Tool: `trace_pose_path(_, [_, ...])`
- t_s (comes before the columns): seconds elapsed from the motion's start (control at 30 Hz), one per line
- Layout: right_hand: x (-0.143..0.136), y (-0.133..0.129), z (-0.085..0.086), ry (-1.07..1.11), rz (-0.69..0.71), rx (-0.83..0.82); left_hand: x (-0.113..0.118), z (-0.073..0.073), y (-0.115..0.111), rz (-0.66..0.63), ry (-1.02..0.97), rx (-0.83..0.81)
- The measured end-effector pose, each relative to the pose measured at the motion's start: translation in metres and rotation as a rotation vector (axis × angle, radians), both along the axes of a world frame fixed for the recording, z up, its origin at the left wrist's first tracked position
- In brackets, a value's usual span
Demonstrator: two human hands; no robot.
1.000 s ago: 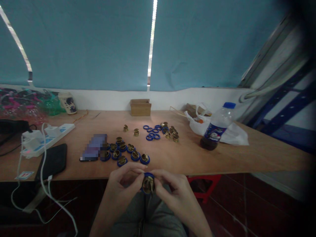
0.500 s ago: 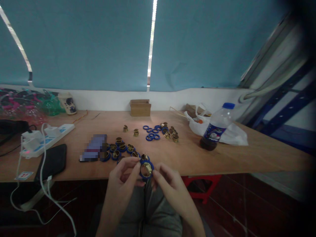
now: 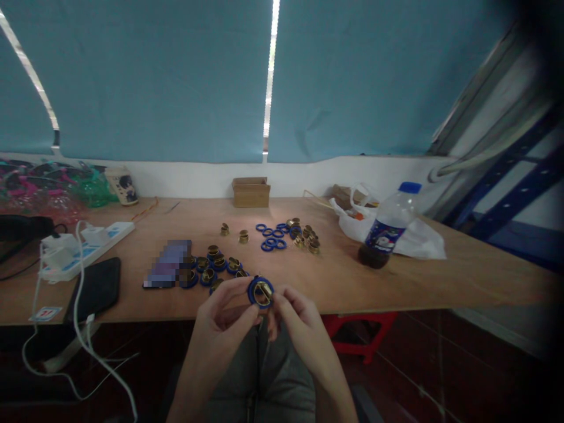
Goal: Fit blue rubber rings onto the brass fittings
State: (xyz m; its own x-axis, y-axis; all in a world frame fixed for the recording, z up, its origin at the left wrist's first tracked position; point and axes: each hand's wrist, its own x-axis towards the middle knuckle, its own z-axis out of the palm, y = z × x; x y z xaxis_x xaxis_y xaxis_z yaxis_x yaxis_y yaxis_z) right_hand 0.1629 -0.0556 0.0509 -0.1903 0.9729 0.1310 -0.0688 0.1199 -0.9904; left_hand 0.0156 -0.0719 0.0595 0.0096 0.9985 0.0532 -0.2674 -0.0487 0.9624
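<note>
Between my two hands, just off the table's front edge, is a blue ring with a gold metal piece in it (image 3: 261,293). My left hand (image 3: 222,332) grips its left side between thumb and fingers. The fingertips of my right hand (image 3: 299,323) pinch its right side. Several gold pieces seated in blue rings (image 3: 207,276) lie behind my left hand. Farther back are loose blue rings (image 3: 268,244) and, to their right, a cluster of gold pieces (image 3: 312,242). A gold piece (image 3: 244,237) stands apart on the left of the rings.
On the wooden table (image 3: 335,288) stand a cardboard box (image 3: 251,192) at the back and a dark drink bottle (image 3: 383,235) beside a white plastic bag (image 3: 352,226) at right. At left lie a phone (image 3: 170,264), a black pouch (image 3: 97,288) and a power strip (image 3: 88,252) with white cables.
The held ring has been turned, and the gold piece in it shows at a different angle. My left thumb has moved down to its lower edge.
</note>
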Motion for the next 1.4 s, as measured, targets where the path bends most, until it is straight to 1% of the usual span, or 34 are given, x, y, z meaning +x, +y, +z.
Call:
trace_pose_path(0.13, [0.001,-0.001,0.001,0.002,0.002,0.024,0.001,0.001,0.0,-0.011,-0.035,0.016])
trace_pose_path(0.37, [0.002,-0.004,0.004,-0.004,-0.012,0.048,-0.001,0.004,-0.001,-0.012,-0.035,-0.028])
trace_pose_path(0.57, [0.003,-0.004,0.006,-0.081,-0.027,0.082,-0.007,0.003,0.001,-0.059,-0.044,-0.041])
trace_pose_path(0.73, [0.006,-0.002,0.004,-0.102,-0.029,0.112,-0.006,0.003,0.005,-0.07,-0.034,-0.033])
trace_pose_path(0.83, [0.008,-0.002,0.003,-0.115,-0.044,0.121,-0.004,0.001,0.006,-0.071,0.003,-0.015])
trace_pose_path(0.93, [0.008,-0.002,0.003,-0.089,-0.019,0.12,-0.002,-0.004,0.009,-0.043,0.018,0.012])
trace_pose_path(1.03, [0.008,-0.002,0.002,-0.075,-0.012,0.157,-0.003,-0.008,0.011,-0.034,0.037,0.028])
trace_pose_path(1.2, [0.01,0.0,-0.004,-0.196,-0.058,0.228,-0.006,-0.008,0.011,-0.029,0.148,0.003])
trace_pose_path(1.3, [0.01,0.0,-0.005,-0.291,-0.061,0.284,-0.003,-0.01,0.01,-0.056,0.157,0.078])
trace_pose_path(1.4, [0.008,0.0,-0.005,-0.334,-0.071,0.32,0.0,-0.014,0.01,-0.075,0.152,0.137])
